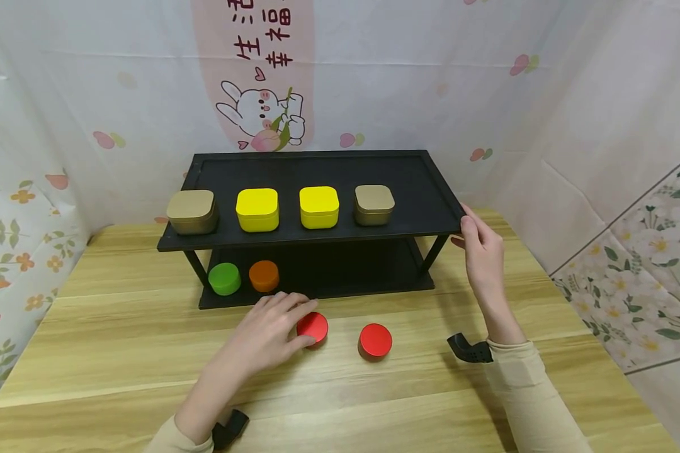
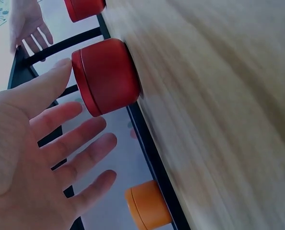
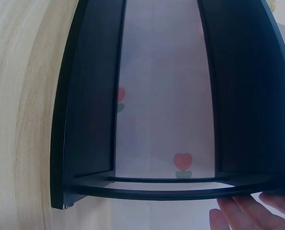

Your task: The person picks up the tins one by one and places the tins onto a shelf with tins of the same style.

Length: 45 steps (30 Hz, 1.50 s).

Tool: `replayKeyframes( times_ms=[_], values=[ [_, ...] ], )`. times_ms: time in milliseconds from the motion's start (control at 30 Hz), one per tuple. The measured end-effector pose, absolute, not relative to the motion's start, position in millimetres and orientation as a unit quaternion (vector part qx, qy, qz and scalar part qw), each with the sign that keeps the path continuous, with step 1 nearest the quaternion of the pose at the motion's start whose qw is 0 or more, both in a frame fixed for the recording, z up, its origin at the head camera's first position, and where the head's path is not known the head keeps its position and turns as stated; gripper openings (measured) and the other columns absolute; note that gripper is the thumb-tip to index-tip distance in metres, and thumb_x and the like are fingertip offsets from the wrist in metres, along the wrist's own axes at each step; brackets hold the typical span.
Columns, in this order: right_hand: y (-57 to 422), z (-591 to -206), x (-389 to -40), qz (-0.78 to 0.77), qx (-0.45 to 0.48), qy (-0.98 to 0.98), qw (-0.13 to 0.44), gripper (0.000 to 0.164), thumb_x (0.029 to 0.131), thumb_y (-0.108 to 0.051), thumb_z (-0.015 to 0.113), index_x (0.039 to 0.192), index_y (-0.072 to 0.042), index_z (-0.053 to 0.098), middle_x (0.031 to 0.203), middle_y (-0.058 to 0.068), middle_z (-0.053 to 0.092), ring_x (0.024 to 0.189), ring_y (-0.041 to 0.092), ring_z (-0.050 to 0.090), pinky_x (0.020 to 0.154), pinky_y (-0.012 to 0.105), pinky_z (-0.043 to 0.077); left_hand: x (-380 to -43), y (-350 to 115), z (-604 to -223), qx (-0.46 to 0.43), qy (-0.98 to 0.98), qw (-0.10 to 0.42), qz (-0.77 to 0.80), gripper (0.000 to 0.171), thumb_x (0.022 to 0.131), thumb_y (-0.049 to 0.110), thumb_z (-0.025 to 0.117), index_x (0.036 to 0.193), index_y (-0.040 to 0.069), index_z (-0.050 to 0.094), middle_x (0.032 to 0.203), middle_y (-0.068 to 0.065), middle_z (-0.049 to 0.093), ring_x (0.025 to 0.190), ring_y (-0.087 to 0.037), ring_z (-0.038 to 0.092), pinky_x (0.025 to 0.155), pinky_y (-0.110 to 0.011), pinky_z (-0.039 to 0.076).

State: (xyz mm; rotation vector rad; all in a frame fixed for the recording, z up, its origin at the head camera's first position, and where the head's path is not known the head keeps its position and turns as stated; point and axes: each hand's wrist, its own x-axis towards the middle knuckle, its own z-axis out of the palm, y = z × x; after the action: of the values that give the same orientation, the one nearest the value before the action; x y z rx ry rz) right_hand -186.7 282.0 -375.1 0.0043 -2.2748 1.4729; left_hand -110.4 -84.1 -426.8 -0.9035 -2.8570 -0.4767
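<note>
My left hand (image 1: 272, 328) is at a round red tin (image 1: 312, 328) on the table, its thumb and fingers spread about the lid. In the left wrist view the thumb tip (image 2: 63, 64) is at the lid's edge and the other fingers stand apart from the tin. A second red tin (image 1: 375, 341) is to the right. At the right front corner of a black two-tier rack (image 1: 317, 165), my right hand (image 1: 481, 251) holds the top shelf's edge, thumb on top. Part of its fingers is hidden in the head view.
On the upper shelf stand two gold square tins (image 1: 192, 212) (image 1: 374, 205) and two yellow ones (image 1: 257, 211) (image 1: 319, 207). A green round tin (image 1: 224, 279) and an orange one (image 1: 264, 276) are on the lower shelf. A printed cloth (image 1: 402, 82) hangs behind.
</note>
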Motion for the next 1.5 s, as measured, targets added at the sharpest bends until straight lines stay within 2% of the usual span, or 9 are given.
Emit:
replayKeyframes(
  times_ms=[367, 633, 800, 1033, 1200, 1400, 1500],
  values=[
    [283.8, -374.7, -187.2, 0.531, 0.002, -0.82, 0.213, 0.043, 0.11, -0.041, 0.042, 0.148, -0.025, 0.056, 0.151, 0.008, 0.059, 0.115, -0.005, 0.064, 0.09, 0.016, 0.058, -109.9, -80.7, -428.2, -0.314, -0.936, 0.026, -0.158, 0.055, 0.086, 0.039, 0.082, 0.133, 0.013, 0.069, 0.131, -0.007, 0.069, 0.115, -0.028, 0.064, 0.104, -0.054, 0.054],
    [284.2, -371.9, -186.9, 0.524, 0.003, -0.825, 0.213, 0.044, 0.11, -0.041, 0.042, 0.148, -0.025, 0.056, 0.152, 0.007, 0.057, 0.119, 0.0, 0.065, 0.09, 0.016, 0.058, -109.0, -79.3, -430.1, -0.314, -0.936, 0.009, -0.158, 0.054, 0.088, 0.037, 0.081, 0.135, 0.014, 0.068, 0.131, -0.009, 0.069, 0.118, -0.033, 0.065, 0.106, -0.059, 0.052],
    [285.0, -370.9, -186.5, 0.524, 0.003, -0.824, 0.215, 0.045, 0.11, -0.041, 0.042, 0.149, -0.023, 0.056, 0.152, 0.008, 0.057, 0.12, 0.001, 0.065, 0.089, 0.015, 0.058, -108.6, -77.2, -430.1, -0.313, -0.936, 0.003, -0.161, 0.051, 0.089, 0.036, 0.08, 0.134, 0.014, 0.068, 0.131, -0.009, 0.069, 0.119, -0.032, 0.065, 0.107, -0.06, 0.051],
    [286.1, -370.7, -186.9, 0.532, 0.0, -0.819, 0.217, 0.044, 0.11, -0.039, 0.043, 0.148, -0.022, 0.056, 0.151, 0.01, 0.058, 0.111, -0.006, 0.065, 0.088, 0.015, 0.058, -109.9, -75.1, -429.6, -0.316, -0.933, -0.004, -0.171, 0.049, 0.09, 0.032, 0.08, 0.133, 0.012, 0.068, 0.13, -0.011, 0.068, 0.117, -0.031, 0.065, 0.106, -0.053, 0.054],
    [287.0, -371.2, -187.4, 0.532, 0.0, -0.818, 0.216, 0.043, 0.11, -0.04, 0.042, 0.147, -0.026, 0.057, 0.151, 0.007, 0.058, 0.112, -0.005, 0.065, 0.089, 0.016, 0.058, -111.3, -74.7, -429.1, -0.318, -0.929, -0.002, -0.188, 0.049, 0.089, 0.03, 0.081, 0.132, 0.009, 0.069, 0.128, -0.011, 0.067, 0.112, -0.027, 0.065, 0.101, -0.045, 0.058],
    [285.2, -372.7, -187.5, 0.535, -0.007, -0.819, 0.207, 0.043, 0.109, -0.041, 0.043, 0.148, -0.027, 0.056, 0.152, 0.005, 0.057, 0.116, -0.003, 0.065, 0.091, 0.017, 0.058, -111.6, -78.1, -426.7, -0.31, -0.93, 0.012, -0.196, 0.049, 0.086, 0.026, 0.084, 0.129, 0.007, 0.069, 0.125, -0.011, 0.068, 0.111, -0.028, 0.066, 0.104, -0.048, 0.056],
    [283.3, -374.6, -187.3, 0.542, -0.006, -0.815, 0.205, 0.043, 0.109, -0.041, 0.043, 0.147, -0.026, 0.057, 0.152, 0.005, 0.057, 0.115, -0.003, 0.064, 0.091, 0.017, 0.058, -111.0, -80.2, -424.5, -0.307, -0.931, 0.023, -0.195, 0.05, 0.085, 0.025, 0.085, 0.128, 0.007, 0.07, 0.123, -0.01, 0.068, 0.109, -0.027, 0.066, 0.101, -0.045, 0.058]
  ],
)
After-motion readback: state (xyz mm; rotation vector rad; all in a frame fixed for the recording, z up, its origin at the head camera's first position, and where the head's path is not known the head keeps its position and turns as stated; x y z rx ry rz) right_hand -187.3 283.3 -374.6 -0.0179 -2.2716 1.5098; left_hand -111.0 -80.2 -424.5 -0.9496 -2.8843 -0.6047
